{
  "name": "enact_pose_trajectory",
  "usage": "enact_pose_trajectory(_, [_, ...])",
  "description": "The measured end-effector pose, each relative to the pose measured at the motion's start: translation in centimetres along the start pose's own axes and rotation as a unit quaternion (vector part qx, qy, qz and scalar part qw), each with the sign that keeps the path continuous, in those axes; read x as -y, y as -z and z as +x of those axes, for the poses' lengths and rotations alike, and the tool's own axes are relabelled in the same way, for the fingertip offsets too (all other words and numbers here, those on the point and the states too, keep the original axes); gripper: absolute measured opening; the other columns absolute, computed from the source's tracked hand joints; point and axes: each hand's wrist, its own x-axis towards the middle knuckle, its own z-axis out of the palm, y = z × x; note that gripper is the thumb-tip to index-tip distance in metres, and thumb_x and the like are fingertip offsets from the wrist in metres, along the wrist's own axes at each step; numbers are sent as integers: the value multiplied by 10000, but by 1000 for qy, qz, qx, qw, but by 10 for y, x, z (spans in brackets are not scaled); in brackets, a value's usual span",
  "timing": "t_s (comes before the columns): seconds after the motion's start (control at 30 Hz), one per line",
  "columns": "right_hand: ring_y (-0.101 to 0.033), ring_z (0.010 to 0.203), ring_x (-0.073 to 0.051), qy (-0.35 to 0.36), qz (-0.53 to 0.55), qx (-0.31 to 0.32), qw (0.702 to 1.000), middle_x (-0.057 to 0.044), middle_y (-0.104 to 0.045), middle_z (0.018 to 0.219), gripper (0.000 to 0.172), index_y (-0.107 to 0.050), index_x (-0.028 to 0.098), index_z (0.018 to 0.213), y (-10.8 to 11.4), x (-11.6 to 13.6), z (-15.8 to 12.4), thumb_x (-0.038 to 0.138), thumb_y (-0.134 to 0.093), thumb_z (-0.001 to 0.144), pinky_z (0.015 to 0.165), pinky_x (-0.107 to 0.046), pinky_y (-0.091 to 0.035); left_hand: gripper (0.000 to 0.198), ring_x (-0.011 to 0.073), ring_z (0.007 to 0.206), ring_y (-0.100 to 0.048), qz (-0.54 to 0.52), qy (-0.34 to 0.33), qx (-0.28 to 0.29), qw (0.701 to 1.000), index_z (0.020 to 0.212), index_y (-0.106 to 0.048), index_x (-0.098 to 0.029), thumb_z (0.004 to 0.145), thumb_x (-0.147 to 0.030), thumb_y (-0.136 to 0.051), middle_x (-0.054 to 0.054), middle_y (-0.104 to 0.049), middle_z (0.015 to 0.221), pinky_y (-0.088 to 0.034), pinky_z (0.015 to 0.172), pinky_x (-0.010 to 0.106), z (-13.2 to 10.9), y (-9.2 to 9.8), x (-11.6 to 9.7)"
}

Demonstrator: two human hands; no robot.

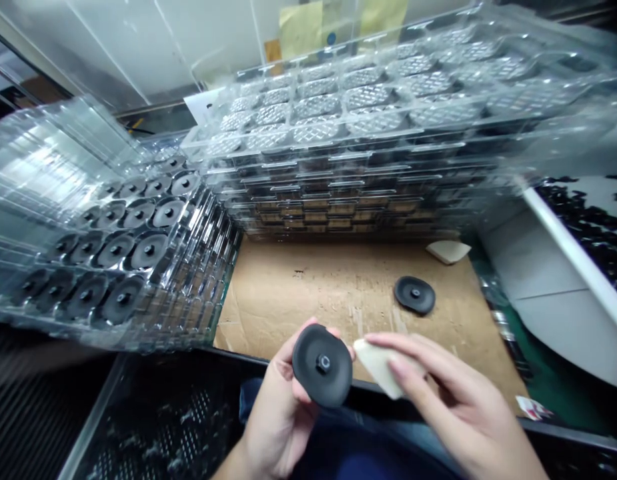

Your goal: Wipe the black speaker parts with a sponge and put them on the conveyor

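Observation:
My left hand (283, 407) grips a black rounded disc (315, 383) with a small raised hub at its centre, hub side facing me. Just to the right, my right hand (448, 393) pinches a cream-coloured wedge-shaped sponge (383, 367) between thumb and fingers. The sponge's tip is close beside the disc's right edge; I cannot tell if they touch. A second black disc (414, 295) lies on the cardboard sheet (308, 280) beyond my right hand. Farther back on the sheet lies another cream wedge (448, 251).
A stack of clear plastic trays (348, 160) stands at the back. On the left, stacked clear trays (188, 267) hold several black discs (148, 250). At the right is a white bin (583, 260) with small black parts. A dark perforated crate (178, 413) sits at lower left.

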Motion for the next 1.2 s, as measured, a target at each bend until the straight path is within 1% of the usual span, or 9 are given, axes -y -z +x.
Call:
enact_pose_trajectory(0.07, [-646, 883, -185, -84, 15, -79, 993, -11, -686, 982, 220, -662, 258, 950, 0, -13, -1, 374, -496, 864, 661, -222, -526, 552, 198, 862, -682, -10, 11, 17, 1000, 942, -711, -266, 413, -317, -860, 16, -734, 956, -524, 709, 187, 2, 0, 1])
enact_pose_trajectory(0.17, [-657, 857, -180, -119, 21, -89, 989, 0, -696, 990, 243, -666, 260, 953, 0, -20, 1, 411, -502, 856, 657, -213, -532, 523, 209, 876, -679, -2, 13, 30, 999, 945, -711, -257, 444, -310, -853, 23, -731, 957, -523, 702, 193, 2, -4, 2])
enact_pose_trajectory(0.33, [-656, 808, -149, 69, -32, -94, 993, 8, -687, 982, 213, -595, 292, 1067, -2, 13, 5, 274, -496, 879, 635, -208, -523, 531, 167, 887, -662, 7, 9, 41, 999, 983, -695, -264, 475, -294, -845, 15, -725, 988, -500, 739, 178, -3, -6, 5])
enact_pose_trajectory(0.47, [-634, 736, -162, 268, -95, 11, 959, -43, -695, 897, 260, -565, 172, 1103, -13, 39, 9, 148, -438, 877, 675, -294, -494, 420, 178, 977, -626, 28, 41, -19, 999, 1000, -690, -260, 595, -318, -784, 32, -710, 1045, -437, 921, 251, -5, 5, 5])
enact_pose_trajectory(0.57, [-628, 685, -152, 262, -121, 80, 954, -28, -699, 831, 257, -616, 175, 986, -20, 45, 17, 122, -386, 884, 665, -301, -477, 350, 203, 977, -624, 40, 47, -31, 998, 991, -690, -255, 647, -277, -749, 29, -710, 1018, -427, 941, 300, -3, 7, 4])
enact_pose_trajectory(0.73, [-629, 699, -169, 282, -122, -15, 951, -69, -695, 819, 266, -605, 123, 1023, -19, 44, 20, 124, -382, 878, 674, -322, -458, 297, 203, 946, -628, 49, 73, 9, 996, 952, -694, -196, 664, -255, -736, 55, -711, 926, -395, 972, 317, 1, -2, 4])
enact_pose_trajectory(0.9, [-617, 676, -124, 233, -141, 124, 954, 9, -695, 834, 276, -598, 230, 1001, 7, 34, 8, 92, -412, 852, 640, -259, -449, 456, 161, 899, -637, 40, 83, -6, 996, 961, -690, -240, 526, -195, -821, 37, -717, 988, -461, 821, 231, 1, 6, 1])
enact_pose_trajectory(1.03, [-507, 584, -157, 241, -217, 71, 943, -25, -627, 708, 291, -601, 186, 1054, 11, 32, 15, 140, -365, 891, 589, -305, -369, 408, 152, 864, -620, 55, 88, 1, 995, 986, -673, -196, 594, -226, -783, 28, -702, 885, -443, 849, 248, 1, 4, 2])
enact_pose_trajectory(1.2, [-505, 644, -143, 304, -98, 55, 946, -4, -620, 724, 286, -637, 243, 1013, 7, 23, 42, 160, -386, 903, 619, -296, -354, 363, 177, 882, -633, 52, 92, 24, 994, 979, -681, -205, 625, -178, -758, 30, -695, 977, -467, 832, 257, -5, -4, -4])
